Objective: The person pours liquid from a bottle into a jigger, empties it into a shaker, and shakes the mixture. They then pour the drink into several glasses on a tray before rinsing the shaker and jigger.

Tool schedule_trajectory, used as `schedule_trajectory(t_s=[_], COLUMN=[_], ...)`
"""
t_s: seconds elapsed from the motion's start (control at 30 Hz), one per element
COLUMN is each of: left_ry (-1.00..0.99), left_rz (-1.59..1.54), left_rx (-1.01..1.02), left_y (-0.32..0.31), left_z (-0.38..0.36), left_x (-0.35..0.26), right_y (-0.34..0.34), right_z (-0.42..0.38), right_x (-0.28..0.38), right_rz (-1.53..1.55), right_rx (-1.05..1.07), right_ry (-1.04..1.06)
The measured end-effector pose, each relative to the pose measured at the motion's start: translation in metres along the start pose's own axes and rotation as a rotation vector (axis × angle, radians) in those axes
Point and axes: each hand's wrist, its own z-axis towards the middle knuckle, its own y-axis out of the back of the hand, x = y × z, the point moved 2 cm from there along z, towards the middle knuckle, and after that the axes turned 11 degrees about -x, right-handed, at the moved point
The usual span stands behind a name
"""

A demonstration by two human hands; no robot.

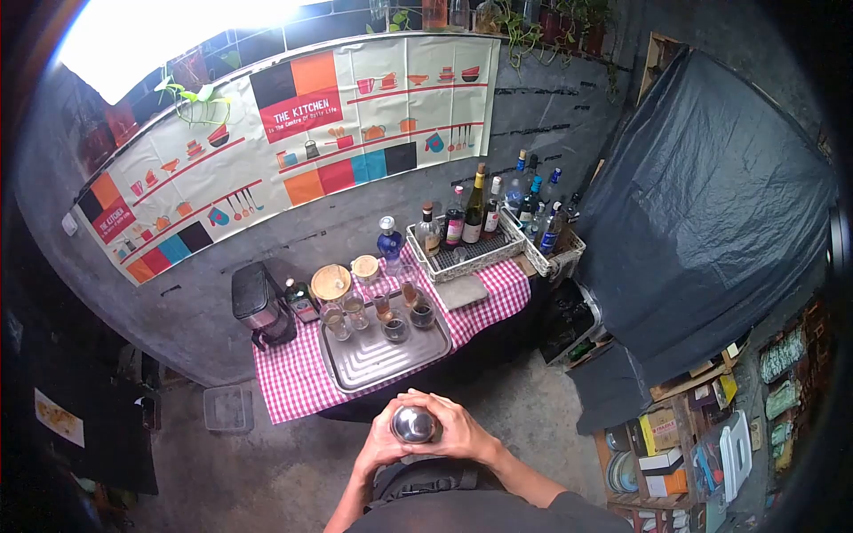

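Note:
Both my hands wrap around a shiny metal shaker (413,424) held close to my body, in front of the table. My left hand (380,441) grips its left side and my right hand (455,428) covers its right side. Ahead of the hands lies a steel tray (373,360) on a red-and-white checked tablecloth (293,382). Several small glasses (395,327) stand along the tray's far edge, some with dark liquid.
A black blender (259,305) stands at the table's left end. Two white crates hold several bottles (475,213) at the back right. A blue bottle (389,240) and lidded jars (331,282) sit behind the tray. Black plastic sheeting (711,222) hangs at right, shelves below it.

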Motion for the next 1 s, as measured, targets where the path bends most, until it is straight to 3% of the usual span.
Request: schedule_trajectory(t_s=[0.03, 0.1, 0.23, 0.3, 0.37, 0.43, 0.5, 0.57, 0.63, 0.67, 0.77, 0.9, 0.97, 1.0], left_ry=[-0.081, -0.062, 0.130, -0.003, -0.034, -0.066, 0.055, 0.127, 0.108, 0.034, -0.093, 0.194, 0.113, 0.068], left_rz=[0.088, 0.141, -0.119, -0.113, -0.089, 0.068, 0.064, -0.153, -0.137, -0.066, 0.094, -0.155, -0.109, -0.106], left_rx=[0.018, 0.020, 0.032, -0.052, 0.019, 0.024, -0.019, -0.031, -0.044, -0.022, -0.012, -0.011, -0.035, -0.006], left_y=[0.004, 0.007, -0.012, -0.011, -0.001, 0.005, -0.003, -0.014, -0.010, -0.003, 0.004, -0.002, 0.005, 0.012], left_z=[0.000, -0.004, -0.009, -0.006, -0.005, -0.007, -0.013, -0.015, -0.016, -0.014, -0.015, -0.030, -0.033, -0.030], left_x=[-0.005, -0.001, 0.008, 0.003, -0.007, -0.008, -0.010, -0.005, -0.004, -0.007, -0.019, -0.002, 0.007, 0.004], right_y=[0.005, 0.010, -0.002, -0.008, 0.001, 0.008, 0.007, -0.002, -0.009, -0.008, 0.001, -0.007, -0.019, -0.021], right_z=[-0.001, -0.005, 0.003, -0.002, -0.003, -0.006, -0.005, -0.005, -0.002, -0.003, -0.010, -0.002, -0.004, -0.004], right_x=[0.004, -0.007, -0.003, -0.001, 0.009, 0.000, -0.011, -0.004, 0.007, 0.011, 0.007, 0.002, 0.016, 0.018], right_rz=[-0.035, -0.025, 0.055, 0.010, -0.093, -0.063, -0.009, 0.010, 0.049, -0.024, -0.023, 0.077, 0.094, 0.052], right_rx=[0.040, 0.027, -0.028, -0.038, 0.026, 0.029, 0.000, 0.000, -0.008, 0.014, 0.108, 0.056, 0.057, 0.076], right_ry=[0.041, -0.085, -0.339, -0.086, 0.089, 0.017, -0.121, -0.131, -0.150, 0.047, -0.025, -0.302, -0.207, -0.035])
